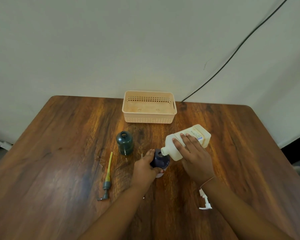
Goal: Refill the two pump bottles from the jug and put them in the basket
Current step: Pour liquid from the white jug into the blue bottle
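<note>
My right hand point(193, 156) grips the white jug point(194, 135), tipped on its side with its spout over the mouth of a dark purple bottle point(160, 160). My left hand point(145, 168) is wrapped around that bottle and holds it upright on the table. A dark green bottle point(124, 143) stands uncapped to the left, with no hand on it. The peach basket point(149, 108) sits empty at the table's far edge. A grey pump head with a yellowish tube point(106, 179) lies on the left. A white pump head point(204, 200) lies on the right, partly under my right forearm.
The wooden table point(59, 153) has a few small wet spots near the yellow tube. A black cable point(241, 45) runs down the wall behind the basket to the right. The wall stands close behind the table's far edge.
</note>
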